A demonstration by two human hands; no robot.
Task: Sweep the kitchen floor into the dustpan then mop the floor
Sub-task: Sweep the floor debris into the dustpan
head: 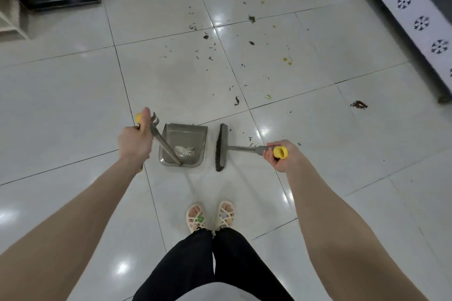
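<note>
Presently, the left hand (135,140) is curled round the yellow-tipped dustpan handle (166,145), and the right hand (281,157) grips the yellow-capped broom handle (244,148). The dustpan (188,133) stands on the floor (73,105) and holds a pale wad (184,150). The broom head (221,146) is just beside its right edge. Scattered debris (220,56) lies beyond.

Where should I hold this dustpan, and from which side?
Take the yellow grip atop the dustpan's long handle, from behind, as the left hand does. The handle slants up from the pan's rear wall toward the person, leaving its mouth facing the debris.
</note>
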